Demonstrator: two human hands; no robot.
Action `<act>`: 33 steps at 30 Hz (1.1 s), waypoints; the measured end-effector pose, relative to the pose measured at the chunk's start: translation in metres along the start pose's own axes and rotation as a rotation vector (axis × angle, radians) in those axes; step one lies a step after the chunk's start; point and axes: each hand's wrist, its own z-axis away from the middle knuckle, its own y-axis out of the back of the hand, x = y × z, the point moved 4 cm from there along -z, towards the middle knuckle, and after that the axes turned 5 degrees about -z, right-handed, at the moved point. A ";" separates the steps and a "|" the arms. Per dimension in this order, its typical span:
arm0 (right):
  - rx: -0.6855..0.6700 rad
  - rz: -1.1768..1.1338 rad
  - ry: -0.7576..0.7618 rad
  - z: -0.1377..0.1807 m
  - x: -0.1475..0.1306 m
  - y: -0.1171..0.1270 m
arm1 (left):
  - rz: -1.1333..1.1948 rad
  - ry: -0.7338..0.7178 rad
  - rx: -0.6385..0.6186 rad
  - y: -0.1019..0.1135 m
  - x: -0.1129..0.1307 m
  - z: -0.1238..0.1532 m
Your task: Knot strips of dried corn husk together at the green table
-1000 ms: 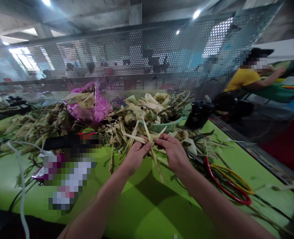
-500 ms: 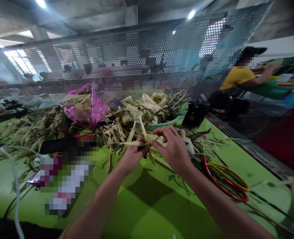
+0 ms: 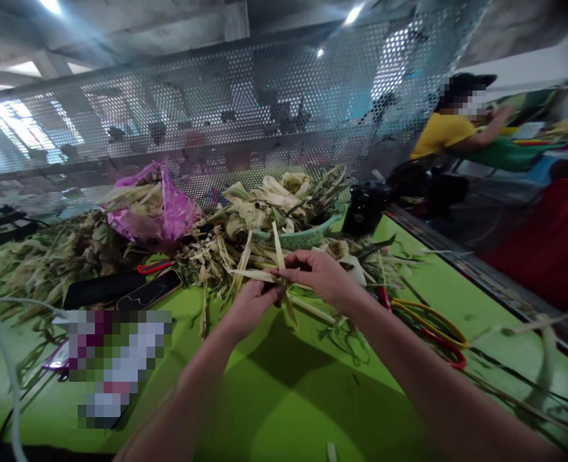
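Observation:
Over the green table, my left hand pinches several crossed strips of dried corn husk between thumb and fingers. My right hand comes in from the right, its thumb and index finger closed on the strips right beside the left fingertips. One strip points up, one sticks out left and another hangs below the fingers. Where the strips cross is partly covered by my fingers. Just behind the hands stands a green basket heaped with dried husks.
A pink plastic bag of husks stands back left. Dark phones and a red cutter lie left. Red-and-yellow-handled scissors lie right, near a black container. A person in yellow sits beyond the perforated metal screen.
My right hand has moved left and closer to the left hand, its fingers now at the crossing of the strips. The whole view has shifted slightly.

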 end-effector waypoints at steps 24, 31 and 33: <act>0.197 -0.015 0.069 -0.002 0.010 -0.002 | -0.169 -0.024 -0.011 -0.010 0.003 0.005; 0.377 0.330 0.416 0.013 -0.023 0.005 | 0.272 0.079 0.249 0.008 -0.012 0.001; 0.423 0.329 0.412 0.018 -0.028 0.005 | 0.354 0.076 0.343 0.014 -0.014 0.000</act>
